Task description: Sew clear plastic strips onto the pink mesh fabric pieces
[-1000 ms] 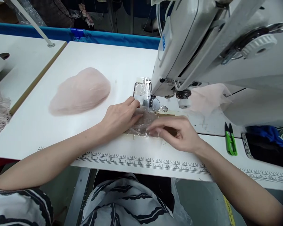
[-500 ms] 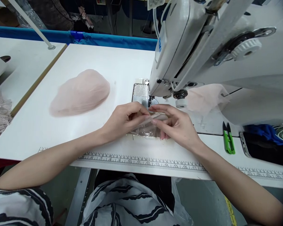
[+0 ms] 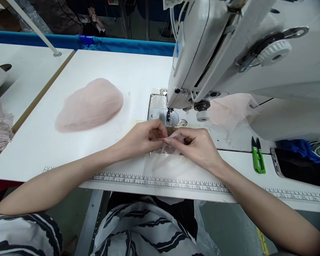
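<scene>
"What's laid out over there?"

"A white table (image 3: 138, 81), with ruler marks running along its near edge. A sewing machine (image 3: 194, 46) leans in over it from the right."

"And the pink heap?"

"That pile of thin cloth (image 3: 92, 105) sits on the table, well to the left of the machine. Another pale pink piece (image 3: 228, 108) lies partly beneath the machine's arm."

"What are the hands doing?"

"Both are pinching. The left hand (image 3: 144, 138) has thumb and finger closed on a sheer cloth (image 3: 164, 151); the right hand (image 3: 198, 144) nips it just beside — their fingertips nearly meet. It's on the near side of the needle, hanging towards the table's front edge, so see-through I can't make out its outline."

"Anything smaller?"

"A dark phone (image 3: 298, 165) off to the right — and, just left of it, green-handled snips (image 3: 258, 158), blades pointing away from the person."
</scene>
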Demonstrator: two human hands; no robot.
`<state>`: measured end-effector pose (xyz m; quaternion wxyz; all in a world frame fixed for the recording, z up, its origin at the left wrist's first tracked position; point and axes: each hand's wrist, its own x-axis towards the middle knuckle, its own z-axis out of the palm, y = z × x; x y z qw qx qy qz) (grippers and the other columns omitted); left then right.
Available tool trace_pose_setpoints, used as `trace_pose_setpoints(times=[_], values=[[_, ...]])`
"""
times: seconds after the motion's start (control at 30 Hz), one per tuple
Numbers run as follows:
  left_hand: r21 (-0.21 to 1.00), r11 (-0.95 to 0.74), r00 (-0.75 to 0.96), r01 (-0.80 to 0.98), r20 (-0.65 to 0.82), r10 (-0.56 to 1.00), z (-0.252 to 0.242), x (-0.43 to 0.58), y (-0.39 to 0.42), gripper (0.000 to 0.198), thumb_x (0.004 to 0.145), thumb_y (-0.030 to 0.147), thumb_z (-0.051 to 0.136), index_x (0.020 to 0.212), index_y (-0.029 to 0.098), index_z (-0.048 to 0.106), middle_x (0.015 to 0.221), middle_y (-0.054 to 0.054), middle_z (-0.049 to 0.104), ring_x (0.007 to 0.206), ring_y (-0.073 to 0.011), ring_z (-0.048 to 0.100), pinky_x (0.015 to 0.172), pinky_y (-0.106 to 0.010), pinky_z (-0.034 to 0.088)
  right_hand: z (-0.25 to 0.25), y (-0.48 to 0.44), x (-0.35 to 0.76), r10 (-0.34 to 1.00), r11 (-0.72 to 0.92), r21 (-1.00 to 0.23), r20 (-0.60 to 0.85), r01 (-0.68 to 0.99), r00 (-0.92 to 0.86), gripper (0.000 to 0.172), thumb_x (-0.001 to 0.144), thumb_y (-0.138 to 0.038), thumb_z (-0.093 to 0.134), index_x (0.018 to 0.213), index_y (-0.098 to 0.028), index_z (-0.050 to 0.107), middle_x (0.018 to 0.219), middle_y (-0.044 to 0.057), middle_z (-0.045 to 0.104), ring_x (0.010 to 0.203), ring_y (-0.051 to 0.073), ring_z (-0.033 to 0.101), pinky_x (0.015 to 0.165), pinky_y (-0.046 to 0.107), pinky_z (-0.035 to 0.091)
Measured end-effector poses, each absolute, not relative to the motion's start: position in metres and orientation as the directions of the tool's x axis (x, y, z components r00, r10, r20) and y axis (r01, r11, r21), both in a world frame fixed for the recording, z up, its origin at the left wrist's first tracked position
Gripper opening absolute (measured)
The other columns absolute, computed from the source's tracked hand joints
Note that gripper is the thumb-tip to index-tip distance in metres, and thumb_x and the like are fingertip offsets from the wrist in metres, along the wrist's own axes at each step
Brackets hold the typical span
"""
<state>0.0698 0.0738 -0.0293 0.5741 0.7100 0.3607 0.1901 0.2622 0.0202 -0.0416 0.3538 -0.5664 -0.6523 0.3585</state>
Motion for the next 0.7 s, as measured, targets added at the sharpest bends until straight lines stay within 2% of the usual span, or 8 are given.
trace_pose_setpoints(times=[0.13, 0.23, 0.33, 0.47, 0.53, 0.6, 0.7], values=[[0.955, 0.132, 0.679, 0.266, -0.283, 0.678, -0.028, 0.067, 0.082, 0.008, 0.084, 0.018, 0.067, 0.085, 0.014, 0.06, 0.063, 0.002, 0.064, 0.051, -0.0081, 0.061, 0.046, -0.017, 0.045, -0.039, 0.022, 0.268, 0.992, 0.032, -0.929, -0.015, 0.368, -0.124, 0.018, 0.083, -0.035, 0.069, 0.083, -0.017, 0.068, 0.064, -0.001, 0.065, 0.043, 0.008, 0.051, 0.041, 0.023, 0.039], [0.964, 0.133, 0.699, 0.232, -0.26, 0.667, -0.03, 0.067, 0.084, 0.006, 0.084, 0.017, 0.068, 0.085, 0.013, 0.062, 0.066, 0.0, 0.068, 0.059, -0.0107, 0.067, 0.053, -0.018, 0.051, -0.04, 0.022, 0.269, 0.993, 0.029, -0.933, -0.015, 0.359, -0.119, 0.014, 0.084, -0.031, 0.068, 0.081, -0.017, 0.068, 0.062, -0.002, 0.064, 0.041, 0.008, 0.053, 0.041, 0.022, 0.041], [0.975, -0.013, 0.739, 0.223, -0.16, 0.655, -0.034, 0.067, 0.082, 0.005, 0.086, 0.018, 0.066, 0.088, 0.014, 0.067, 0.067, 0.0, 0.068, 0.056, -0.0095, 0.065, 0.053, -0.019, 0.051, -0.043, 0.021, 0.267, 0.991, 0.074, -0.924, 0.025, 0.374, -0.132, 0.014, 0.083, -0.031, 0.07, 0.08, -0.017, 0.069, 0.061, -0.001, 0.064, 0.045, 0.009, 0.055, 0.042, 0.022, 0.044], [0.946, -0.175, 0.77, 0.273, -0.106, 0.629, -0.036, 0.065, 0.08, 0.014, 0.091, 0.026, 0.061, 0.091, 0.016, 0.072, 0.068, -0.001, 0.07, 0.053, -0.0098, 0.064, 0.049, -0.019, 0.05, -0.043, 0.019, 0.267, 0.988, 0.122, -0.913, 0.075, 0.389, -0.133, 0.014, 0.083, -0.03, 0.071, 0.078, -0.018, 0.069, 0.061, -0.002, 0.063, 0.046, 0.009, 0.054, 0.043, 0.022, 0.045], [0.927, -0.252, 0.76, 0.278, -0.052, 0.648, -0.036, 0.064, 0.079, 0.015, 0.092, 0.023, 0.06, 0.091, 0.017, 0.073, 0.065, 0.001, 0.069, 0.052, -0.0096, 0.064, 0.051, -0.019, 0.052, -0.042, 0.019, 0.267, 0.985, 0.152, -0.907, 0.104, 0.392, -0.14, 0.012, 0.084, -0.029, 0.07, 0.078, -0.018, 0.068, 0.062, -0.002, 0.063, 0.048, 0.009, 0.054, 0.045, 0.023, 0.046], [0.874, -0.385, 0.715, 0.296, 0.065, 0.696, -0.036, 0.064, 0.077, 0.013, 0.091, 0.018, 0.06, 0.089, 0.018, 0.073, 0.063, 0.002, 0.069, 0.052, -0.0085, 0.064, 0.053, -0.018, 0.051, -0.042, 0.019, 0.268, 0.98, 0.182, -0.899, 0.132, 0.397, -0.15, 0.009, 0.085, -0.027, 0.069, 0.082, -0.018, 0.068, 0.061, -0.003, 0.061, 0.05, 0.01, 0.056, 0.047, 0.023, 0.047], [0.728, -0.602, 0.652, 0.327, 0.287, 0.702, -0.037, 0.065, 0.073, 0.01, 0.09, 0.016, 0.063, 0.088, 0.018, 0.072, 0.071, 0.002, 0.072, 0.057, -0.0072, 0.065, 0.056, -0.017, 0.05, -0.042, 0.019, 0.268, 0.975, 0.21, -0.89, 0.16, 0.405, -0.154, 0.011, 0.086, -0.025, 0.068, 0.094, -0.019, 0.066, 0.057, -0.006, 0.056, 0.051, 0.01, 0.056, 0.052, 0.024, 0.05]])
